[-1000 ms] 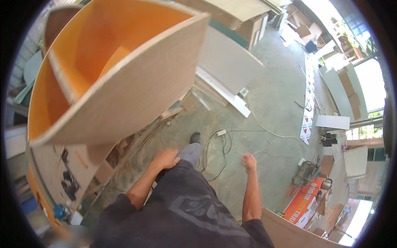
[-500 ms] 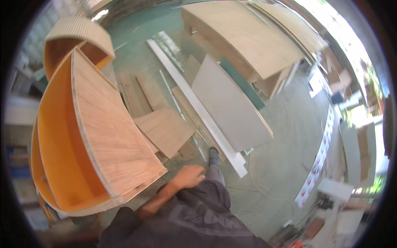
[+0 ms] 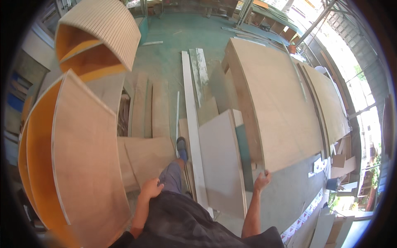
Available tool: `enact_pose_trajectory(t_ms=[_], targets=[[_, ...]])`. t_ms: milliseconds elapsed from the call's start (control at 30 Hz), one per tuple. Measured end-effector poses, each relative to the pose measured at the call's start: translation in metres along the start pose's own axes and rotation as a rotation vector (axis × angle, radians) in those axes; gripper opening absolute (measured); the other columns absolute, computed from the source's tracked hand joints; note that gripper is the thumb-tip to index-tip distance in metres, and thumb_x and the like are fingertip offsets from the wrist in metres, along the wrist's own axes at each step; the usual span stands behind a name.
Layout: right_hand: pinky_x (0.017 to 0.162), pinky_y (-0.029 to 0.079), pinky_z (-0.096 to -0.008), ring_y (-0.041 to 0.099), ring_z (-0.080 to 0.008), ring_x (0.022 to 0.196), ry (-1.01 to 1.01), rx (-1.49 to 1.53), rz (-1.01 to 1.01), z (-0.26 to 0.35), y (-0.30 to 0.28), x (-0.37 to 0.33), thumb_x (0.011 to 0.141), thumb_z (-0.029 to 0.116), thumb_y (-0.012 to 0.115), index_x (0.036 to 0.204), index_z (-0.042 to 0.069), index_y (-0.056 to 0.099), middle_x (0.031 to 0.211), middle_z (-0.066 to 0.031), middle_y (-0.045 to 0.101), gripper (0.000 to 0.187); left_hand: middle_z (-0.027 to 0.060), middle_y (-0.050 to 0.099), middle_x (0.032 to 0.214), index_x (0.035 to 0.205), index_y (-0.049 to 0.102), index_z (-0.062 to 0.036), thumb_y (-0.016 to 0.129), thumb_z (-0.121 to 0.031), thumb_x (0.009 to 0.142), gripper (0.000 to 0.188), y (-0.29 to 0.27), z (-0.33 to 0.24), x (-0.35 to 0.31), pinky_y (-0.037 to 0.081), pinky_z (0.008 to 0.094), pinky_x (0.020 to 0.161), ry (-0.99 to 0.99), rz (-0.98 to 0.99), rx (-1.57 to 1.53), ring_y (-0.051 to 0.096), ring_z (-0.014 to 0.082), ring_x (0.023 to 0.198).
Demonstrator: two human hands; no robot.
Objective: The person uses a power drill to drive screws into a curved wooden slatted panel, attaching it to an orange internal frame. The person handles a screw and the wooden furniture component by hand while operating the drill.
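My left hand (image 3: pixel 151 188) hangs beside my thigh, its fingers loosely bent and thumb apart, with nothing seen in it. Close to the near corner of a plywood-topped workbench (image 3: pixel 279 107), my right hand (image 3: pixel 262 180) has its fingers curled in. Whether it grips anything, or touches the corner, I cannot tell. On the left stands a curved wooden cabinet (image 3: pixel 89 153) with an orange interior and a pale wood side. A white panel (image 3: pixel 221 161) leans on edge between my legs and the workbench, with a green board (image 3: pixel 244 155) behind it.
Ahead, a second curved cabinet (image 3: pixel 105 31) has a slatted top. Long white strips (image 3: pixel 191 120) and plywood sheets (image 3: pixel 147 153) lie on the floor near my foot. A second board-topped bench (image 3: pixel 326 103) stands at the right, with a dark bucket (image 3: pixel 332 184) beyond.
My view has turned right and lifted, showing more of the workshop. My right hand has come into view beside the workbench. The workbench and white panel now appear closer.
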State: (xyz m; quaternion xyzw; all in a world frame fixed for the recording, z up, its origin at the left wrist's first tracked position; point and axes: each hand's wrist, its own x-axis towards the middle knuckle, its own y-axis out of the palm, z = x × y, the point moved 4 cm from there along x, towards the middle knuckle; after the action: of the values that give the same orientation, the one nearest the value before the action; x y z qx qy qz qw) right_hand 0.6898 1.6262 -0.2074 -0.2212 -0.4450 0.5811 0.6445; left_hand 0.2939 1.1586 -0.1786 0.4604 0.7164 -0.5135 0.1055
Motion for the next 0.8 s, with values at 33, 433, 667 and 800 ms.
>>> enact_pose_trajectory(t_ms=[33,433,667,800], targets=[[0.106,0.045,-0.053,0.057,-0.0396,0.123,-0.035,0.041,0.014,0.061,0.013,0.046,0.094,0.023,0.07,0.131,-0.003,0.059,0.131,-0.0241,0.061,0.047,0.0229,0.072,0.107,0.111,0.069,-0.0027,0.068,-0.034,0.093,0.036,-0.012,-0.003,0.029,0.053,0.0472,0.088,-0.001,-0.023,-0.045,0.068,0.0408,0.103],[0.122,0.019,-0.0655,0.01,-0.0348,0.16,0.454,-0.623,0.362,0.243,0.268,0.247,0.084,0.07,0.068,0.167,0.014,0.012,0.174,-0.013,0.005,0.114,0.0224,0.073,0.115,0.118,0.07,-0.0016,0.064,-0.035,0.094,0.042,-0.356,-0.043,0.341,0.052,0.0464,0.095,-0.26,-0.251,-0.119,0.068,0.0389,0.111],[0.111,0.042,-0.0547,0.042,-0.0356,0.146,0.731,-0.638,0.481,0.272,0.252,0.286,0.086,0.051,0.074,0.153,0.013,0.045,0.163,-0.0135,0.04,0.082,0.0244,0.066,0.13,0.132,0.064,-0.0011,0.059,-0.036,0.098,0.049,-0.499,-0.092,0.534,0.049,0.0487,0.103,-0.217,-0.015,0.056,0.062,0.0402,0.122],[0.104,0.046,-0.0506,0.051,-0.0357,0.133,0.947,-0.71,0.525,0.289,0.325,0.285,0.089,0.043,0.069,0.139,0.01,0.055,0.145,-0.0161,0.05,0.062,0.0238,0.066,0.13,0.135,0.061,-0.0007,0.057,-0.039,0.1,0.052,-0.598,-0.18,0.713,0.048,0.0485,0.104,0.013,-0.084,0.052,0.063,0.04,0.122]])
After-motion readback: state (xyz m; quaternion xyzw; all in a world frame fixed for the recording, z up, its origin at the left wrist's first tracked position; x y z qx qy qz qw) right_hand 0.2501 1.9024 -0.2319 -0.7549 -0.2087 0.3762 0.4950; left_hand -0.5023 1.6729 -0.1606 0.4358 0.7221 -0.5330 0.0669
